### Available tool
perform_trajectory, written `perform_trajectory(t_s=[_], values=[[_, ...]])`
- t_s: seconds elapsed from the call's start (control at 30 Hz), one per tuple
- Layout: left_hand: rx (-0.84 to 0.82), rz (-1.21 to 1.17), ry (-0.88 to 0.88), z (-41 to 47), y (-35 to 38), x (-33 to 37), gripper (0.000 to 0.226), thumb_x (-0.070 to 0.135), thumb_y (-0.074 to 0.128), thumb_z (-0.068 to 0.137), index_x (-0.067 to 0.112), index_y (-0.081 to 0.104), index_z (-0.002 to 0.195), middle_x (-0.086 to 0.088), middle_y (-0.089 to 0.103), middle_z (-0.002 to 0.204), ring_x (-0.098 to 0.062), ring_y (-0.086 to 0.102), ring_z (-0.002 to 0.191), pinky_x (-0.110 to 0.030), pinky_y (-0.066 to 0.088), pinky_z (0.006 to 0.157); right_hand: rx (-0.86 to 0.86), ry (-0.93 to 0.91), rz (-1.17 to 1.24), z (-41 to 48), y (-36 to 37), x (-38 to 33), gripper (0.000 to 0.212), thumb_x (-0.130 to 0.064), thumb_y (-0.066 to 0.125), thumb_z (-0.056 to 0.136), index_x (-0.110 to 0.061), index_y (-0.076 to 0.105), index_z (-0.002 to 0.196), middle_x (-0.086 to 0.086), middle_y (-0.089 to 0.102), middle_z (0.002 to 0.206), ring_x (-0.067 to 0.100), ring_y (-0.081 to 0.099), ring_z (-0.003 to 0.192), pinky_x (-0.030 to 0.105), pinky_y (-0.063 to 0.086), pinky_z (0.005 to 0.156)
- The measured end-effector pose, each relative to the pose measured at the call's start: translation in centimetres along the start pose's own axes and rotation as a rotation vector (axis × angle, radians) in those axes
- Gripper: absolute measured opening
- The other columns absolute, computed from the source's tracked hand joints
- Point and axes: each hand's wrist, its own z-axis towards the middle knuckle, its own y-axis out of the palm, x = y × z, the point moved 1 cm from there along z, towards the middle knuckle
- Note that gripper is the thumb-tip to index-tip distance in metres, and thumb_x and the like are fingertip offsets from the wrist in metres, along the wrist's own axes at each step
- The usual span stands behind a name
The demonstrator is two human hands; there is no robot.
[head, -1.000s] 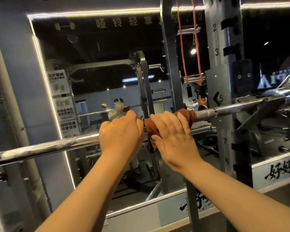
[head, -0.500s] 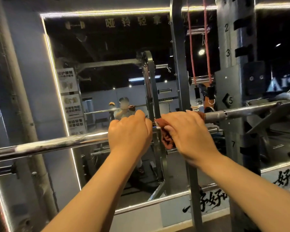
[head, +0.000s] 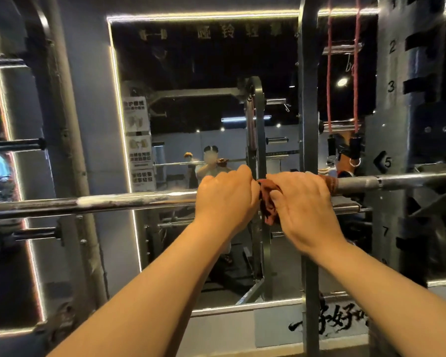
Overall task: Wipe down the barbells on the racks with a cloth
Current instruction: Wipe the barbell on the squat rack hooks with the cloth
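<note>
A steel barbell [head: 108, 202] runs across the view at chest height, resting on the rack. My left hand [head: 224, 199] is curled over the bar near its middle. Right beside it, my right hand [head: 304, 207] grips a reddish-brown cloth [head: 267, 202] wrapped round the bar; a fold of the cloth hangs down between the two hands and a bit shows at the right edge of my fingers. The bar's right part [head: 397, 180] continues toward the numbered upright.
A grey rack upright [head: 308, 99] stands just behind my hands. A thicker numbered upright [head: 407, 86] is at the right. Red resistance bands [head: 329, 73] hang between them. A wall mirror [head: 191, 73] faces me. Short weight pegs [head: 18, 144] stick out at the left.
Both hands and the cloth have slid left along the bar, baring more of its right part. The view has panned, so the rack sits further right in frame.
</note>
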Motion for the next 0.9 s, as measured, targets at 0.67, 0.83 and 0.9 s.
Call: perform_trajectory(t_s=[0.67, 0.83, 0.9], values=[[0.093, -0.093, -0.202, -2.8, -0.9, -6.0, 0.03, 0.031, 0.031, 0.106, 0.019, 0.059, 0.103, 0.007, 0.056, 0.079, -0.015, 0.054, 0.074, -0.039, 0.044, 0.099, 0.046, 0.186, 0.04, 0.5, 1.0, -3.5, 0.04, -0.034, 0.023, 0.106, -0.021, 0.06, 0.114, -0.002, 0.061, 0.114, 0.027, 0.052, 0.126, 0.053, 0.013, 0.126], [0.078, -0.186, -0.143, -3.5, -1.3, -6.7, 0.027, 0.031, 0.033, 0.105, 0.022, 0.059, 0.105, 0.01, 0.055, 0.087, -0.012, 0.053, 0.084, -0.038, 0.039, 0.106, 0.008, 0.102, 0.116, 1.4, 2.8, -8.9, 0.052, -0.04, 0.021, 0.099, -0.02, 0.063, 0.123, -0.003, 0.064, 0.118, 0.021, 0.054, 0.122, 0.05, 0.018, 0.125], [0.03, -0.213, -0.11, -4.0, -1.9, -7.5, 0.029, 0.033, 0.032, 0.104, 0.021, 0.059, 0.105, 0.008, 0.057, 0.089, -0.014, 0.055, 0.086, -0.037, 0.041, 0.1, 0.0, 0.02, 0.137, 1.6, 3.0, -10.6, 0.043, -0.037, 0.028, 0.104, -0.02, 0.061, 0.126, -0.001, 0.064, 0.119, 0.021, 0.056, 0.117, 0.046, 0.03, 0.119]])
